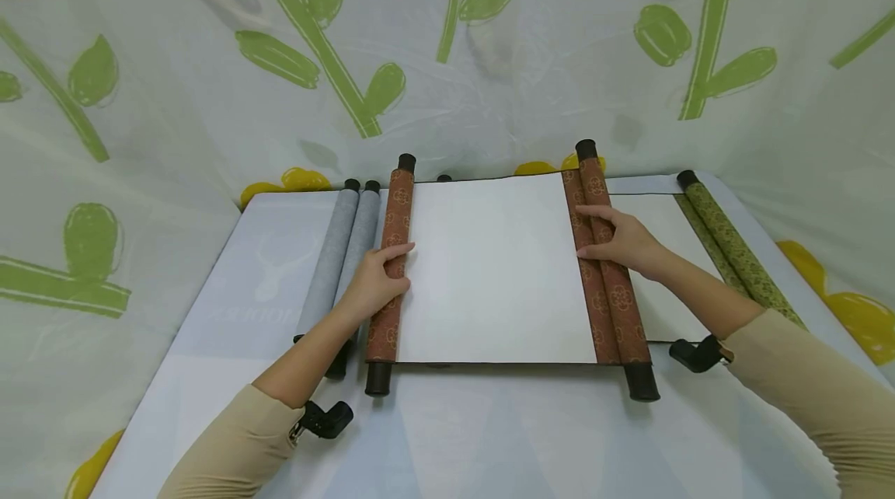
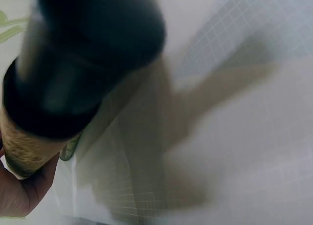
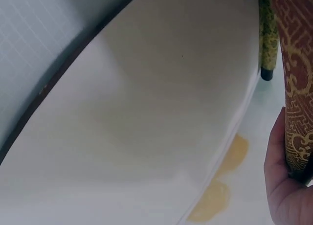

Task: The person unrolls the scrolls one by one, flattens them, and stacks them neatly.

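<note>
A hanging scroll with white paper (image 1: 489,273) lies partly unrolled between two reddish-brown patterned rolls with dark end knobs. Its left roll (image 1: 391,250) is gripped by my left hand (image 1: 370,285), thumb and fingers around it. My right hand (image 1: 625,242) grips the right roll (image 1: 618,293), its fingertips reaching onto the brown border strip (image 1: 586,281). In the left wrist view, a dark knob (image 2: 98,34) looms large, with part of the hand (image 2: 17,193) behind it. The right wrist view shows the hand (image 3: 283,191) around the brown roll (image 3: 298,73).
A grey scroll (image 1: 332,258) lies on the white table (image 1: 447,437) at left, partly under the brown one. At right lies a green patterned scroll (image 1: 744,250) with white paper (image 1: 653,250) showing. A leaf-print curtain (image 1: 447,95) hangs behind.
</note>
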Demonstrator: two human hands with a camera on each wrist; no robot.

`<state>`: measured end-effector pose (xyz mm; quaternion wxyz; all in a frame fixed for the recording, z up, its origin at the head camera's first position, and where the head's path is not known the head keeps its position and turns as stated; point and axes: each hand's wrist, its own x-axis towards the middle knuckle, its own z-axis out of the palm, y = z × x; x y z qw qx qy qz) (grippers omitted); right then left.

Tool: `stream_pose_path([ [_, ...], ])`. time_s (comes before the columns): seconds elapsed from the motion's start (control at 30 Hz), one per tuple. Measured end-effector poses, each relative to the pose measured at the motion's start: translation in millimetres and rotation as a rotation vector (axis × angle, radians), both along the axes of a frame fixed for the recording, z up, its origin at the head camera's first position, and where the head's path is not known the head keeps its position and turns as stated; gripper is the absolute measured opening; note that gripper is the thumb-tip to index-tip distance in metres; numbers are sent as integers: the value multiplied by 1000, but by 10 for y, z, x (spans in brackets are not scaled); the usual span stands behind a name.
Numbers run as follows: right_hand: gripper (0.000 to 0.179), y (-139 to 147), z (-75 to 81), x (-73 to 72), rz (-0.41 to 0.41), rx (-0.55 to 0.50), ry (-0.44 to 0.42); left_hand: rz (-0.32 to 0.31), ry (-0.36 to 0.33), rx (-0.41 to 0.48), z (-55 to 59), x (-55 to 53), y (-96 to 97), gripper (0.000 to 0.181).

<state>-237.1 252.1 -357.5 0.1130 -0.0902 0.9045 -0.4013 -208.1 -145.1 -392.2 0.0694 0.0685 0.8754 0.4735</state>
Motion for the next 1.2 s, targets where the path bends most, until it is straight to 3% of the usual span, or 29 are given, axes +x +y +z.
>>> stream_pose_path([
  [0.13,76,38,-15,-7,3,6,3,11,16,-18,-33,-5,5,61],
  [0.37,77,98,-26,-18,-10,20,-2,21,161,19,-126,-38,22,54],
  [0.67,77,122,9,22,-14,38,-15,45,44,13,-98,-3,46,73],
  [1.2,80,205,4,9,-40,54,25,7,22,-27,-42,-33,-10,50],
])
